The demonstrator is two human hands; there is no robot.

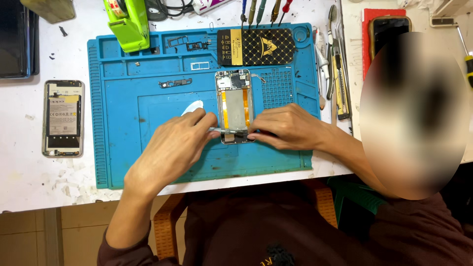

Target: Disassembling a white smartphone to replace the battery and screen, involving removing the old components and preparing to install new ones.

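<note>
Head view. Opened phone [235, 106], frame centre, on blue repair mat [118, 162]. Left hand [172, 148] pinches slim tweezers [221, 130] at its lower edge; right hand [286, 128] pressed closed over that bottom corner. Step judged: working the lower board; next calls for steady, fine lifting.

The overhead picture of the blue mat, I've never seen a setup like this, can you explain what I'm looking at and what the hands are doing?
One camera, worn on a person's head, looks down at a white table. No machine here: two bare hands work on an opened phone lying on a blue mat. The left hand holds a thin tool against the phone's lower end; the right hand rests on that same end. A second opened phone lies left of the mat. A black card and small parts sit in the mat's top trays, with screwdrivers above.
</note>
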